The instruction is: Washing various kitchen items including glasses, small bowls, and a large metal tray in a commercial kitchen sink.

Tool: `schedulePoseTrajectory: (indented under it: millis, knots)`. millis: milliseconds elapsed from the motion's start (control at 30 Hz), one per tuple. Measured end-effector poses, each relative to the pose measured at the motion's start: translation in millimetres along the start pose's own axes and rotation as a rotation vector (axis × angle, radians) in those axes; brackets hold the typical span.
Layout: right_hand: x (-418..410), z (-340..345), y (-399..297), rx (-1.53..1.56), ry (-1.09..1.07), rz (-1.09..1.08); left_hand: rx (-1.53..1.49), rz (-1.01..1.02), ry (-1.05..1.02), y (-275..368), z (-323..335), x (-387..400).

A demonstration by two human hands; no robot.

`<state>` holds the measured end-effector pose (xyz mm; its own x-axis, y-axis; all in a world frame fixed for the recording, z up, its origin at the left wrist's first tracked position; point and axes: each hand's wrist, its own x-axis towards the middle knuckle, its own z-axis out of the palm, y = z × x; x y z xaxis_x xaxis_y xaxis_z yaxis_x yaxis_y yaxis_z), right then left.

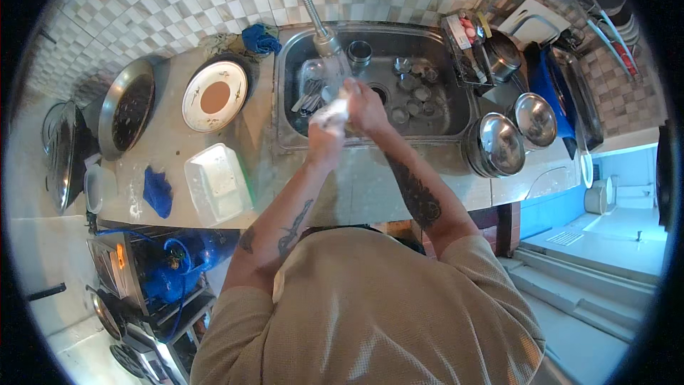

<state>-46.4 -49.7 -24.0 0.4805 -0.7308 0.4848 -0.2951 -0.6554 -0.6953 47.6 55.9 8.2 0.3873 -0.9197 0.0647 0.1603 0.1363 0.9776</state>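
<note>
Both my hands are over the front left part of a stainless steel sink (368, 141), under water from a flexible-hose faucet (327, 43). My left hand (327, 139) grips a small, pale, shiny item (335, 112), too blurred to name. My right hand (366, 107) is closed against the same item, its fingertips partly hidden. Cutlery (308, 100) lies in a clear container at the sink's left side. Behind my hands stands a round metal container (359, 52). Several small metal cups or bowls (409, 83) rest on the sink floor, right of the drain (379, 93).
Stacked metal bowls (501, 144) and a wire rack (470, 59) stand right of the sink. To the left are a white plate (192, 101), a large metal pan (109, 117), a white plastic tub (218, 184) and a blue cloth (157, 191).
</note>
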Motion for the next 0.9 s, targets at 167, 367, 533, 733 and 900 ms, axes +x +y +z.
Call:
schedulePoseTrajectory:
  millis: [167, 367, 533, 733, 900]
  knots:
    - [13.0, -26.6, -39.5, 0.835, -0.357, 0.908, 0.971, 0.981, -0.128, 3.7, -13.4, 33.3]
    - [-11.6, -15.8, -16.0, 0.325, -0.029, 0.706, 0.806, 0.398, -0.160, -6.7, 24.8, 30.0]
    - [-26.3, -15.6, 21.4, 0.587, -0.107, 0.607, 0.124, -0.176, -0.349, -40.8, 4.0, 31.0]
    - [-17.9, -36.1, 153.7, -0.287, -0.529, 0.610, 0.025, -0.181, -0.067, -73.3, -51.1, -4.9]
    - [-22.8, -68.5, 242.8, 0.536, 0.184, 0.831, 1.127, 0.327, 0.083, -2.2, -55.3, -43.6]
